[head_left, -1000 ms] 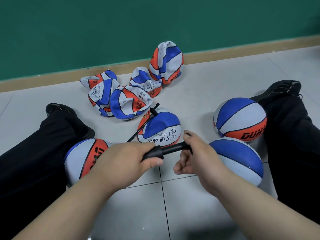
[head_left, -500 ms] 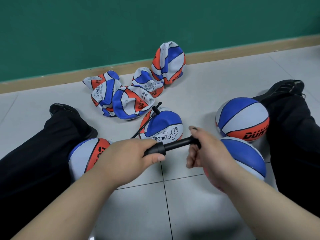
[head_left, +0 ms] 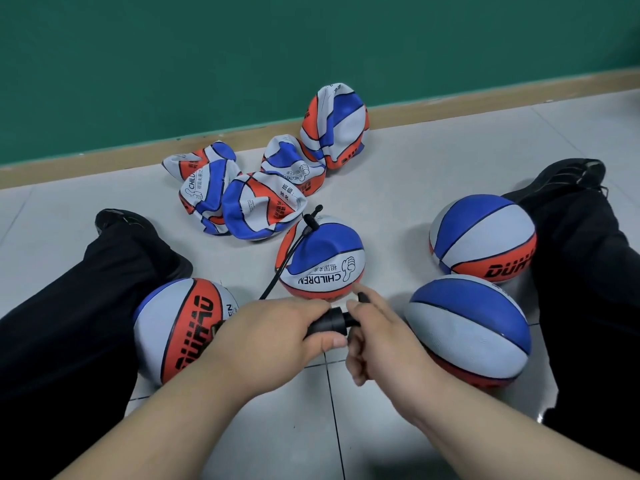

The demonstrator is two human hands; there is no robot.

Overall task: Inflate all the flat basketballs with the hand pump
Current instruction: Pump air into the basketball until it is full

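My left hand (head_left: pixel 273 336) grips the black barrel of the hand pump (head_left: pixel 329 323). My right hand (head_left: pixel 377 336) holds the pump's handle, pushed in close against the barrel. A thin black hose (head_left: pixel 291 258) runs from the pump up to the valve of the blue, white and orange basketball marked CHILDREN (head_left: pixel 322 259), which looks nearly round. Several crumpled flat basketballs (head_left: pixel 259 202) lie in a heap beyond it, one of them (head_left: pixel 334 126) standing near the wall.
Three round inflated balls lie around me: one by my left leg (head_left: pixel 176 327), one right of my hands (head_left: pixel 471 329), one further right (head_left: pixel 483 237). My black-trousered legs (head_left: pixel 69 306) spread on the grey tiled floor (head_left: pixel 415 174). A green wall (head_left: pixel 242 64) stands behind.
My right hand has pushed the handle into the barrel, so the exposed rod is much shorter than half a second ago. The left hand stays on the barrel.
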